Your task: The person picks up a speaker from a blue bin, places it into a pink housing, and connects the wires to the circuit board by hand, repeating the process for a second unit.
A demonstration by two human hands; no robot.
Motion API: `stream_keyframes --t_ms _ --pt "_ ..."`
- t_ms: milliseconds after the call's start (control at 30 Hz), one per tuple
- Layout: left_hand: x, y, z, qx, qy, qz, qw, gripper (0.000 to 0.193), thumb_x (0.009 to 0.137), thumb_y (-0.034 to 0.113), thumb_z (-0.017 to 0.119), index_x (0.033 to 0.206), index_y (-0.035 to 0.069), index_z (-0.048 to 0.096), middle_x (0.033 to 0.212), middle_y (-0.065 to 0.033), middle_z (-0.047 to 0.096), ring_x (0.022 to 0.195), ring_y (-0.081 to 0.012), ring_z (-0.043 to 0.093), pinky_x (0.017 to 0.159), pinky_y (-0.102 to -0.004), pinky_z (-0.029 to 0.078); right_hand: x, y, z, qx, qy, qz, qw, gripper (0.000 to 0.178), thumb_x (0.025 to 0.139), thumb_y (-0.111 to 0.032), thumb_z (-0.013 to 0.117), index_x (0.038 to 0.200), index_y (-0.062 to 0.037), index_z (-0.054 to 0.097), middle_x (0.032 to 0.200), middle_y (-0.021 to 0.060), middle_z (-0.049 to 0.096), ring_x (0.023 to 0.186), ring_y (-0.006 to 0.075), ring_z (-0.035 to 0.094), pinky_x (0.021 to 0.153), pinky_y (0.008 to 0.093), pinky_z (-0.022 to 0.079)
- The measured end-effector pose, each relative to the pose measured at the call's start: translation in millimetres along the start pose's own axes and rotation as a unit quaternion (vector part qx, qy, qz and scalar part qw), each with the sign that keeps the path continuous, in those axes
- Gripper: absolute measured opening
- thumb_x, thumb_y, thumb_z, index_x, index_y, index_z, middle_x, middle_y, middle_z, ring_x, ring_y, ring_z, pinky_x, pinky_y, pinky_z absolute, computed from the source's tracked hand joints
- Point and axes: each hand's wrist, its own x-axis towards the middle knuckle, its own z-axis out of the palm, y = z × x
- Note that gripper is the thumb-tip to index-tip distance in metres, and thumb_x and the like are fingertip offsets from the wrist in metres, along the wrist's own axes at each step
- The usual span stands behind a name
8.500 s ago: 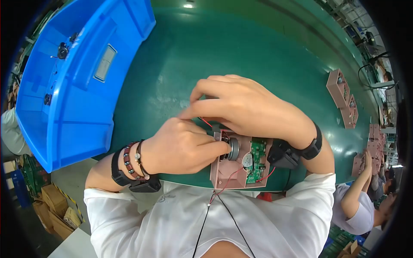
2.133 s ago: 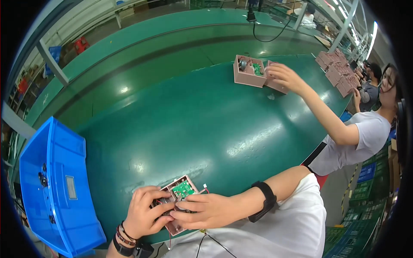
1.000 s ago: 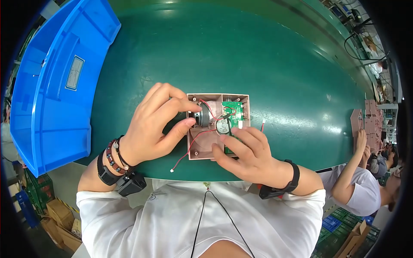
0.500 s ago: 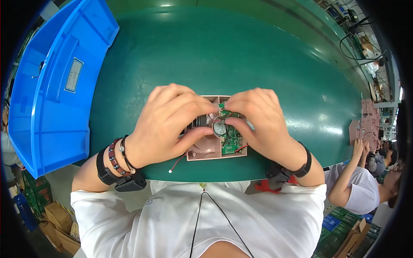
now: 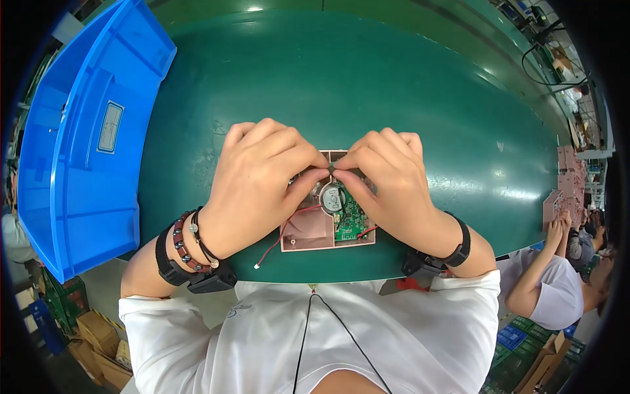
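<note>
A pink plastic housing (image 5: 308, 241) lies open on the green work table, split by an inner wall. In its right half sits a green circuit board (image 5: 351, 220), and a round silver part (image 5: 333, 198), like a small speaker, rests across the wall. My left hand (image 5: 259, 187) and my right hand (image 5: 392, 187) meet above the housing's far side. Both thumbs and forefingers pinch a small green part (image 5: 332, 168), mostly hidden by the fingertips. A red wire with a white plug (image 5: 256, 266) trails over the housing's left edge onto the table.
A large blue bin (image 5: 98, 144) stands at the table's left. At the far right, another person's hands (image 5: 559, 226) are by several stacked pink housings (image 5: 569, 174). Cardboard boxes (image 5: 98, 333) are on the floor at lower left.
My fingertips have left the round silver part and come together at the small green part on the far side. More of the housing's left half and the red wire now show.
</note>
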Motion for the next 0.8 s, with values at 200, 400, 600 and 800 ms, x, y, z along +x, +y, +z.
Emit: stream_keyframes --t_ms 200,400,600,800 --pt "12.9 3.9 -1.2 0.052 -0.016 0.008 0.998 0.008 0.073 0.012 0.072 0.079 0.011 0.066 0.078 -0.0009 0.059 0.081 -0.0218 0.056 0.078 -0.0368 0.038 0.2 5.3 3.4 0.01 0.03 0.028 0.999 0.014 0.072 -0.011 0.073 0.082 -0.0096 0.063 0.088 0.0017 0.057 0.086 0.0224 0.052 0.072 0.0372 0.035" --pt "16.8 6.5 -13.5 0.121 -0.056 -0.011 0.991 0.008 0.075 0.006 0.069 0.078 0.007 0.062 0.078 -0.0061 0.058 0.079 -0.0255 0.054 0.08 -0.0374 0.038 11.9 13.9 41.3 0.148 0.137 0.01 0.979 0.017 0.072 -0.012 0.073 0.076 -0.0086 0.057 0.101 0.0083 0.052 0.094 0.028 0.051 0.075 0.0395 0.039" --pt "24.9 9.3 -13.4 0.112 -0.089 0.019 0.99 0.009 0.077 0.004 0.068 0.078 0.004 0.059 0.076 -0.0072 0.057 0.076 -0.0258 0.053 0.08 -0.0367 0.037 5.9 13.8 42.6 0.165 0.104 0.056 0.979 0.015 0.073 -0.012 0.071 0.074 -0.0083 0.057 0.093 0.0052 0.05 0.09 0.0202 0.055 0.073 0.0361 0.041" --pt "32.8 7.5 -17.7 0.096 -0.123 -0.01 0.988 0.01 0.076 0.003 0.067 0.078 0.003 0.058 0.078 -0.0078 0.058 0.076 -0.0269 0.053 0.079 -0.0358 0.038 13.8 18.7 41.8 0.192 0.101 0.056 0.975 0.012 0.072 -0.012 0.07 0.071 -0.0086 0.059 0.091 0.0051 0.052 0.087 0.0209 0.056 0.073 0.0363 0.042"
